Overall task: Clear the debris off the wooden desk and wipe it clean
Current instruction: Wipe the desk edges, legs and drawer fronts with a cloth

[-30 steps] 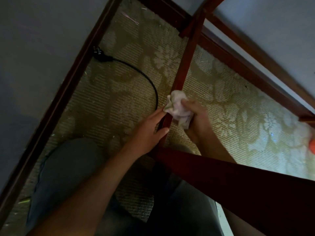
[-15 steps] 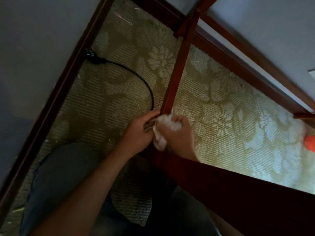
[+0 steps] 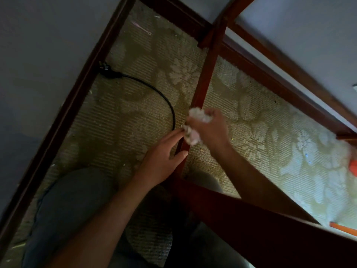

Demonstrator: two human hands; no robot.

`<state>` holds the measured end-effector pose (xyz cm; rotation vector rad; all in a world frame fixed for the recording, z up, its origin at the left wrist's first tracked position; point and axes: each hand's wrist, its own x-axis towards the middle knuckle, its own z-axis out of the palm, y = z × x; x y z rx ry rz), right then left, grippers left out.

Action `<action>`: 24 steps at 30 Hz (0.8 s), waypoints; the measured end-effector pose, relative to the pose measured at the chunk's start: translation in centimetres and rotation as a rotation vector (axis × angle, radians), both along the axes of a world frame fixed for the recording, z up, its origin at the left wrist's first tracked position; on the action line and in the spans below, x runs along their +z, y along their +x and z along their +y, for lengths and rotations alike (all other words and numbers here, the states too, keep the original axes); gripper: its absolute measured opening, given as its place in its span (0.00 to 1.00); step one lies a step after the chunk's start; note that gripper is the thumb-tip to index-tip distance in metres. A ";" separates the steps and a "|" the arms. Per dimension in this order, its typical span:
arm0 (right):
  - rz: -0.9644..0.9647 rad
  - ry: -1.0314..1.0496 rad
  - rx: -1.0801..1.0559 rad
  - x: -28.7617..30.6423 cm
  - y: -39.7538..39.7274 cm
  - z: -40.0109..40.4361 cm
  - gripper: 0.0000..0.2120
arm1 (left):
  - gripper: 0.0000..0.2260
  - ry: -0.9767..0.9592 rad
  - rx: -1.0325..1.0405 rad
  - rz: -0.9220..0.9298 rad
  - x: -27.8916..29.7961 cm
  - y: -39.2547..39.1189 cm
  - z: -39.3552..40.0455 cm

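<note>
Motion blur smears the crumpled white cloth [image 3: 195, 126] clenched in the right hand [image 3: 209, 130] against the slim reddish-brown wooden desk leg [image 3: 205, 78] — left hand [image 3: 161, 161] loosely cups the leg below, fingers relaxed.

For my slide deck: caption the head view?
Right hand wipes the wooden desk leg with a crumpled cloth; left hand steadies it.
</note>
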<state>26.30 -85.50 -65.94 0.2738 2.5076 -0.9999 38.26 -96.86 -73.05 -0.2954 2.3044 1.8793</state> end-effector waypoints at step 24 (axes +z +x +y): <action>0.421 0.441 1.079 -1.7 -6.9 -2.7 0.15 | 0.32 -0.672 0.051 0.245 -0.8 -2.3 2.4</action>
